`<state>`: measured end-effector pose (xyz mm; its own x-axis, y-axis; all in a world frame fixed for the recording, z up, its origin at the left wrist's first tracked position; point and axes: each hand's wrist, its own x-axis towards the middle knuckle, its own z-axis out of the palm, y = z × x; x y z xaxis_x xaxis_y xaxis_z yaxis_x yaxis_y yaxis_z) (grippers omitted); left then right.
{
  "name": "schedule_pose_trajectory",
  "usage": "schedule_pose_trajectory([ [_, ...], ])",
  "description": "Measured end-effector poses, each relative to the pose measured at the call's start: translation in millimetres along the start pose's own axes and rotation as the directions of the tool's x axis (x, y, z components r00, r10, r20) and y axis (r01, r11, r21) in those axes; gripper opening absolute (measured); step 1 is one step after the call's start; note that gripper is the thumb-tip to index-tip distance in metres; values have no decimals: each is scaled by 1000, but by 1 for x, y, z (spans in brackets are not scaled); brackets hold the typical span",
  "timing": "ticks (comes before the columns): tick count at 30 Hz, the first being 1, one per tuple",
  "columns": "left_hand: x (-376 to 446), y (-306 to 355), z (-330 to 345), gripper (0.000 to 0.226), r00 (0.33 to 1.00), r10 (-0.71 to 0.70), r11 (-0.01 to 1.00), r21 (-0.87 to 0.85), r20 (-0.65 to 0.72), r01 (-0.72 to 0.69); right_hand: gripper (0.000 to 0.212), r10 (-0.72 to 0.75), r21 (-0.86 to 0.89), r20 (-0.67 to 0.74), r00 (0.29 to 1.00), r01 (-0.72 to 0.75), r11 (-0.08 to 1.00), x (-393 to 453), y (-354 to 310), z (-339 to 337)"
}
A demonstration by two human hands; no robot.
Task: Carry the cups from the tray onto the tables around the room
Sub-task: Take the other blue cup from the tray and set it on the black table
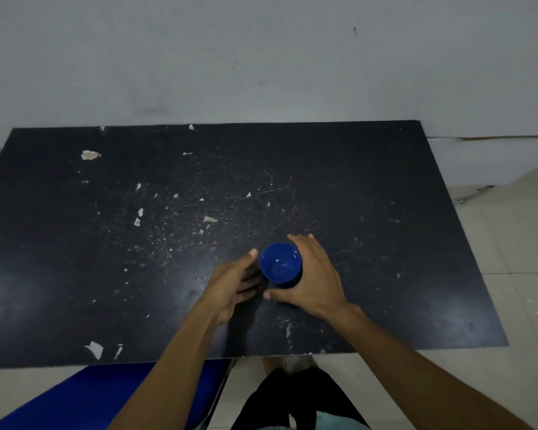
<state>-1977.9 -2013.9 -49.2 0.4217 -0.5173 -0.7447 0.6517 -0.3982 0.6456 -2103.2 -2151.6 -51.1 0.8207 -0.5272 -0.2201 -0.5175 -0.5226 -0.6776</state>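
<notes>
A blue cup [280, 264] stands upright on the black table [106, 243], a little in front of its middle. My right hand [312, 276] wraps around the cup's right side, fingers behind it and thumb in front. My left hand [233, 285] is just left of the cup with its fingers spread, thumb tip close to the rim; whether it touches the cup is unclear. No tray is in view.
The black tabletop is scratched and chipped, with pale flakes across it. It backs onto a grey wall [261, 57]. A blue chair seat [106, 395] sits under the front left edge. Tiled floor [516, 274] lies to the right.
</notes>
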Motion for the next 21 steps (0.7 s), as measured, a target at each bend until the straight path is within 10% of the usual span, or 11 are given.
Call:
schedule_pose_trajectory([
  [8,-63,9,-6,23,895,370,926,171,-248,-336,103,-139,-103,-123,983,127,987,-31,-37,-23],
  [15,-153,-9,-40,56,765,593,791,356,-251,-497,88,-325,-163,-138,936,302,939,-79,-93,-29],
  [21,-234,-37,-81,46,535,745,665,508,-400,-547,79,-444,-147,-106,890,428,892,-122,-159,-6],
])
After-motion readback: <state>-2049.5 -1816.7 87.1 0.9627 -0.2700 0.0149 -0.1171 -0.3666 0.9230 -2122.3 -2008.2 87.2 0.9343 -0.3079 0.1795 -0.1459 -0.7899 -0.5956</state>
